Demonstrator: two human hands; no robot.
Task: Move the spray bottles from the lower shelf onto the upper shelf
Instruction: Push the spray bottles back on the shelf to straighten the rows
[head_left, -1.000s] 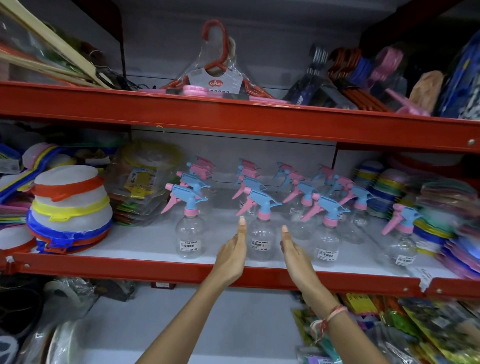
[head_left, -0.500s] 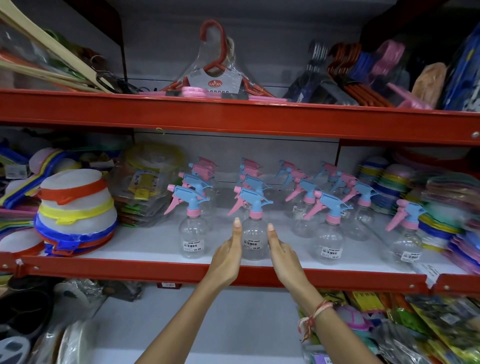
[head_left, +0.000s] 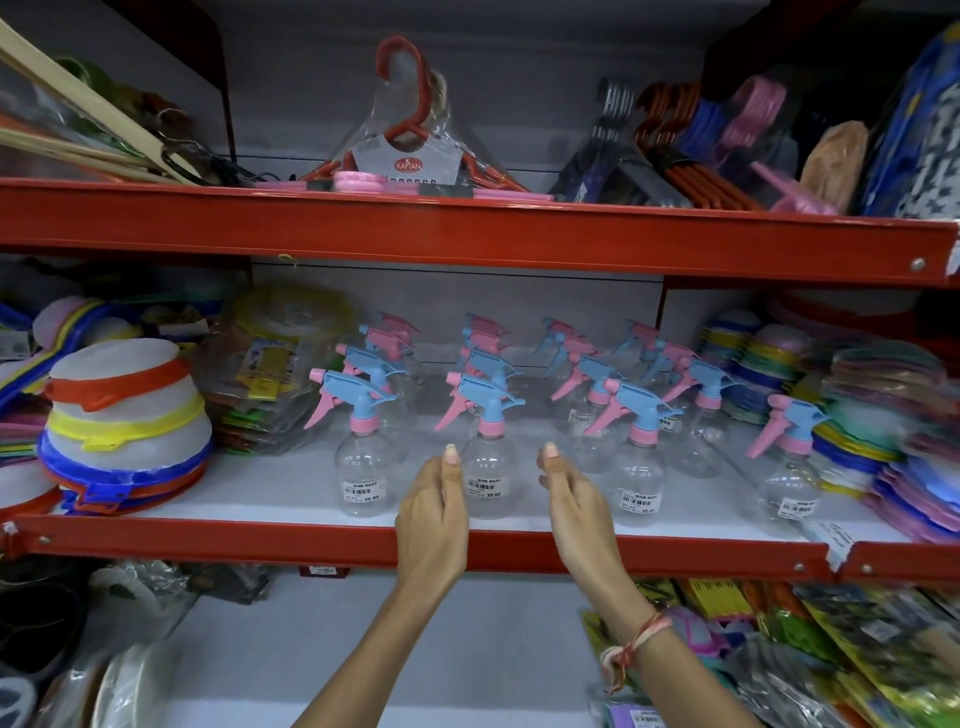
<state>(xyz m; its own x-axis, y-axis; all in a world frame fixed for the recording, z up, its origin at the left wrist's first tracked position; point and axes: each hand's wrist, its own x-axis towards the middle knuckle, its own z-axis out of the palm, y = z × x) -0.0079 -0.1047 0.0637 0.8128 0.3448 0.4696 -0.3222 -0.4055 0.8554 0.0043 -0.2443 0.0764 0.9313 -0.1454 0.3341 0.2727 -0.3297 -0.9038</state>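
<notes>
Red steel shelf (head_left: 218, 543) bears a clear round bottle (head_left: 488, 475) (pink collar), flanked by left hand (head_left: 434, 512) and right hand (head_left: 579, 506), each grip open.

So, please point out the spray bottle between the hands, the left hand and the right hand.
Spray bottle (head_left: 487, 470), head view, clear body.
Left hand (head_left: 432, 512), head view, back of hand.
Right hand (head_left: 579, 506), head view, back of hand.

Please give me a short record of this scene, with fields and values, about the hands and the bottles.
left hand: open, left of front middle bottle
right hand: open, right of that bottle
front middle bottle: upright on lower shelf, between both hands, not gripped
other spray bottles: upright in rows, same shelf
upper shelf: holds hangers, no spray bottles seen
</notes>
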